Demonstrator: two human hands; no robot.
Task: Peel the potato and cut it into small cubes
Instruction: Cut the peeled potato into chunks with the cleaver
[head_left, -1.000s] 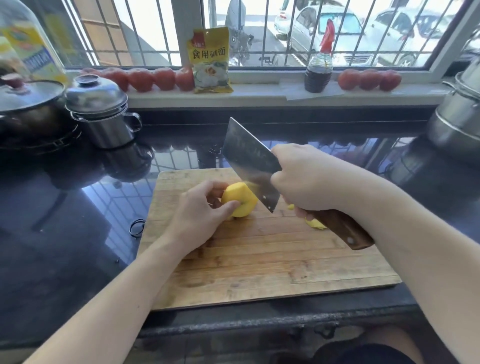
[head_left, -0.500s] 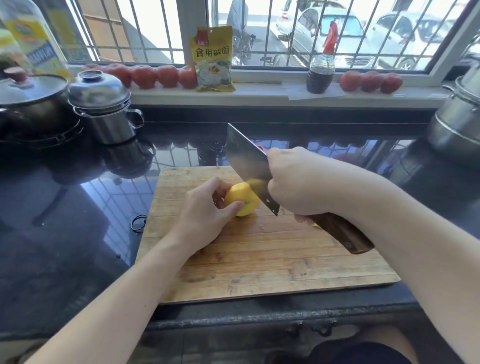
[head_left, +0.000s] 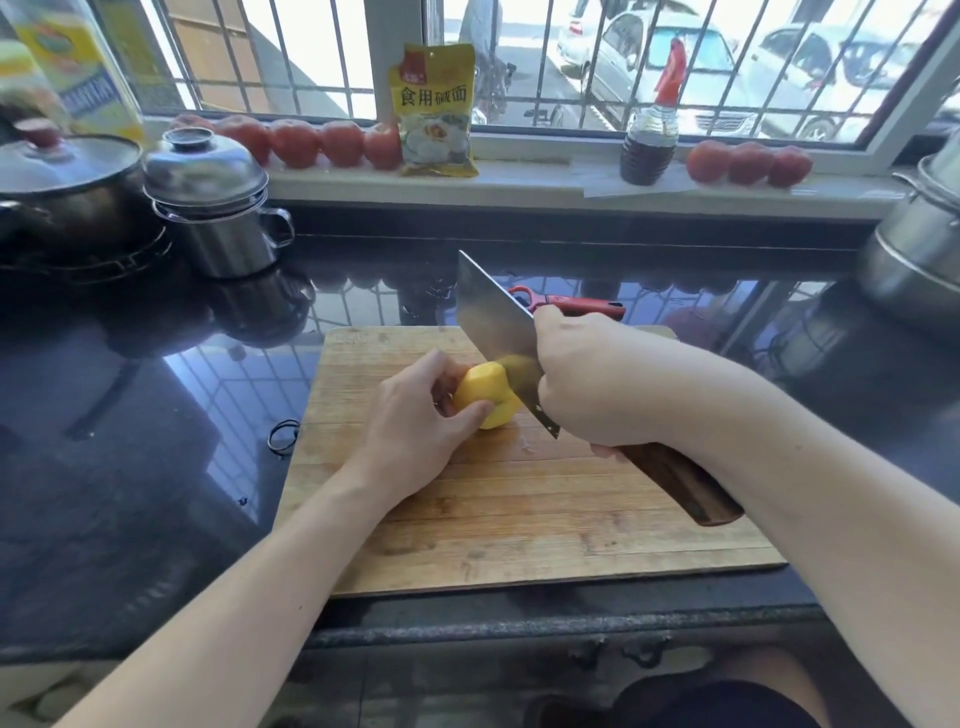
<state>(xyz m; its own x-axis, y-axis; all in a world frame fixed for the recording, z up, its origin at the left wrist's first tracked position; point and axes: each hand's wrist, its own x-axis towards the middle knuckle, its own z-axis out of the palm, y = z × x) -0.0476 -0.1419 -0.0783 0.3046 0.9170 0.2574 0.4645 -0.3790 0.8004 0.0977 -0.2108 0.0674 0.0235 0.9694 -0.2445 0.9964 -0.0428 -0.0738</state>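
A peeled yellow potato (head_left: 485, 396) lies on the wooden cutting board (head_left: 545, 525), near its middle back. My left hand (head_left: 415, 426) grips the potato from the left, thumb under its front side. My right hand (head_left: 602, 384) grips a cleaver (head_left: 498, 332) by its wooden handle, close to the blade. The wide steel blade stands tilted, its edge against the potato's right end. Whatever lies right of the blade is hidden by my right hand.
A red peeler (head_left: 571, 304) lies behind the board on the black counter (head_left: 130, 441). A black rubber band (head_left: 283, 435) sits left of the board. Lidded steel pots (head_left: 218, 208) stand back left, another pot (head_left: 919, 244) back right. Tomatoes (head_left: 748, 162), a yellow packet (head_left: 436, 109) and a sauce bottle (head_left: 649, 140) line the sill.
The cleaver has shifted left and down onto the potato's right end. The cut yellow piece seen earlier under my right hand is now hidden. My left hand keeps its hold.
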